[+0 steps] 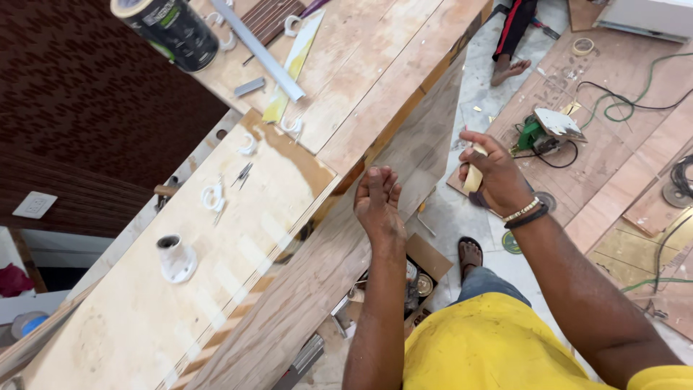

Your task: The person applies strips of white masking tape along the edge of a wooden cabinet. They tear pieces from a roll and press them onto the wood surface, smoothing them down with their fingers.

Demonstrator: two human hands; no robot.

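1. Workshop floor littered with boards and cables; plywood workbench [216, 238] as landmark.
2. Left hand [379, 206] hovers just off bench's right edge, fingers loosely curled, holding nothing.
3. Right hand [494, 177] farther right of bench, pinching pale tape roll [474, 175], likely lifted to pull a strip.
4. White lamp holder [175, 258] stands on bench.
5. Tape mostly hidden by fingers; box [422, 278] below bench unclear.

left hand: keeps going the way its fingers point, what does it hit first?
Probably the slanted veneer sheet leaning on the workbench. The left hand points up-frame along its face, fingers curled. Depth is unclear, so it may already be touching.
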